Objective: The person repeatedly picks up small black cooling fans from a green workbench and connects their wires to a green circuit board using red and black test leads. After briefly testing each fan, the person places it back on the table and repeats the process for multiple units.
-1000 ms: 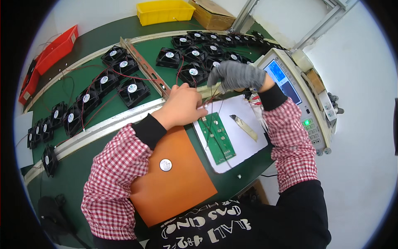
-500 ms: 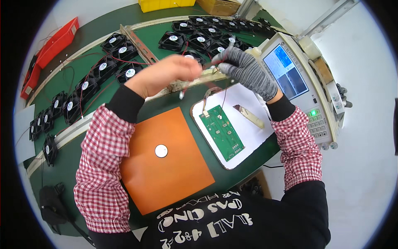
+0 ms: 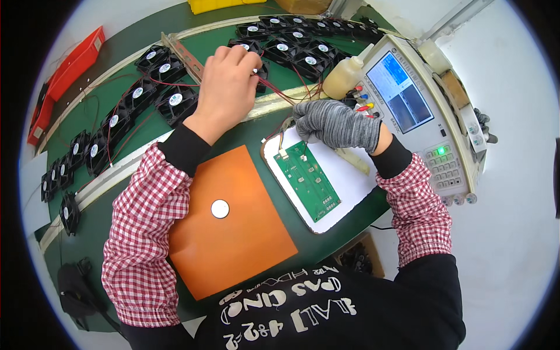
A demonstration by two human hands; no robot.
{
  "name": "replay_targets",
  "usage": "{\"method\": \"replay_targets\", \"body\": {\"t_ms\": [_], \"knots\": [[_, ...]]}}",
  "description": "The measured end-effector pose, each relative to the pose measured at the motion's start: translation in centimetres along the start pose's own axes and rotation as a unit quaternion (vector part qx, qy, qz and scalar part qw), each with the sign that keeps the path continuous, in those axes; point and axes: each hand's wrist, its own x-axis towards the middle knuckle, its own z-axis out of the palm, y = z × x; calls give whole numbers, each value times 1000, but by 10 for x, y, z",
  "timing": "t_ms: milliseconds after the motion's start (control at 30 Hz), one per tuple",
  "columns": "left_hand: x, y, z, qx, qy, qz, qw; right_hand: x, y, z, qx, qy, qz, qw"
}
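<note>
My bare left hand [image 3: 228, 84] is closed on a black cooling fan [image 3: 261, 74] at the middle of the bench, mostly hidden beneath its fingers. Red and dark fan wires [image 3: 274, 88] stretch from there to my right hand [image 3: 335, 125], which wears a grey knitted glove and pinches their end. Just below the glove lies a green circuit board [image 3: 308, 182] with white connectors, on a white pad [image 3: 350, 195]. A tan, blade-like tool [image 3: 354, 161] is partly covered by the glove.
An orange sheet [image 3: 245, 245] with a round white disc [image 3: 220, 209] lies left of the board. Rows of black fans [image 3: 137, 93] fill the far bench. A bench meter [image 3: 402, 93] and a yellowish bottle [image 3: 343, 79] stand at right; red bins [image 3: 76, 64] sit far left.
My left hand has moved up and closed over a fan. My right hand has come down and left toward the board, closing on the wires. The bottle and meter leads are now uncovered.
</note>
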Motion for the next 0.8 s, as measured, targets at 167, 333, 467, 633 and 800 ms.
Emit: {"method": "replay_targets", "body": {"t_ms": [167,333,467,633,800], "knots": [[-11,-16,11,-15,-206,-55,977,10,8,-2,122,272,-39,954],[-16,-27,23,6,-242,-58,968,59,45,21,-148,295,9,944],[4,-27,15,-6,-342,-148,928,114,50,-7,-130,106,227,959],[-14,-21,7,41,-273,-96,956,158,130,-10,-233,209,343,886],[-15,14,-9,-94,-217,-53,970,139,104,-51,-311,8,288,906]]}}
